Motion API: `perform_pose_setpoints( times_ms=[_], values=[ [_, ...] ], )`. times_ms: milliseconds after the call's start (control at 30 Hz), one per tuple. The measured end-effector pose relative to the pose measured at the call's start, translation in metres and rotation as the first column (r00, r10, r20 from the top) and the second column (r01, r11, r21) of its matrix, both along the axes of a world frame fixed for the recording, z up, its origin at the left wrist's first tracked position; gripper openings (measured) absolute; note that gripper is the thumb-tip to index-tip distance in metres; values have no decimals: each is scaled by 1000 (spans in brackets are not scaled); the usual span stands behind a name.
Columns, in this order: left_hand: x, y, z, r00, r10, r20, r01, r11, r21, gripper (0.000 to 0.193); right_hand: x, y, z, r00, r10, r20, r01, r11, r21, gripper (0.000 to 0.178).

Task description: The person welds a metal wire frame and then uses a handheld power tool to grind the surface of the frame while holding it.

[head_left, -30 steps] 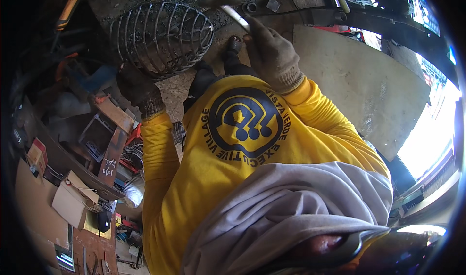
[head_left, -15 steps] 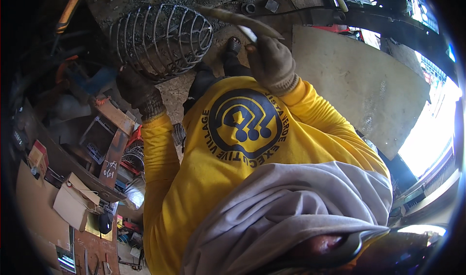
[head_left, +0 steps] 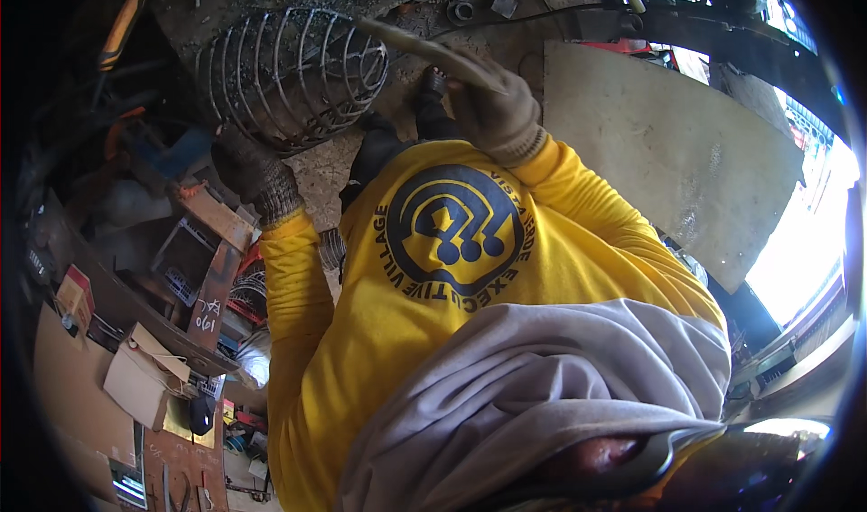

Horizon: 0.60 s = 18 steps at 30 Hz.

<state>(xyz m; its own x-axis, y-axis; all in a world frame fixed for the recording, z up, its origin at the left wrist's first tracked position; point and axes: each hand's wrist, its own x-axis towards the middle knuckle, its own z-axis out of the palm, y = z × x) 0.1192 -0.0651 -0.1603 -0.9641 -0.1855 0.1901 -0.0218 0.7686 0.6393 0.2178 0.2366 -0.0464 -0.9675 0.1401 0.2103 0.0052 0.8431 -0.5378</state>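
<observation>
Hands, 2, gloved, held well apart in front of the shirt (head_left: pixel 452 232). Left hand (head_left: pixel 248 169): arm reaching far and slightly left, sleeve (head_left: pixel 298 282) nearly straight; glove dark, at the near left edge of the cage (head_left: pixel 289 83), its fingers lost in shade, so that whether they are clamped on the bars cannot be told. Right hand (head_left: pixel 497 110): arm bent, forearm angled far and left, fist curled on a tool (head_left: pixel 433 51), back of the glove and knit cuff facing up. Tool: 1, long, slim, blurred, slanting from the fist to above the cage's far right part; its grip is hidden by the hand, and contact with the cage cannot be made out. Cage: 1, curved metal bars, lying far and left of the shirt, between the hands and beyond the left; its left end merges with dark ground. Foot (head_left: pixel 433 80): 1 visible, right of the cage, partly covered by the trouser leg. Board (head_left: pixel 673 151): 1, pale, right of the right hand. Cloth (head_left: pixel 533 358): 1, grey, near, covering part of the shirt.
</observation>
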Motion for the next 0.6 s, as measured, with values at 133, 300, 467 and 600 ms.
perform_pose_setpoints(
  times_ms=[133,300,467,600],
  values=[
    [-7,-8,-4,1000,-25,15,26,997,-69,28,3,6,-17,998,-35,-45,33,999,-32,41],
    [2,-19,-21,953,-197,-229,118,940,-320,27,10,0,-11,999,-32,-30,29,997,-70,42],
    [4,-21,-24,978,-106,-178,51,956,-290,27,9,-8,-13,988,-96,125,103,993,-54,37],
    [-2,-17,-14,995,-84,-56,80,994,-70,28,12,-8,-23,990,-93,110,102,992,-78,31]
  ],
)
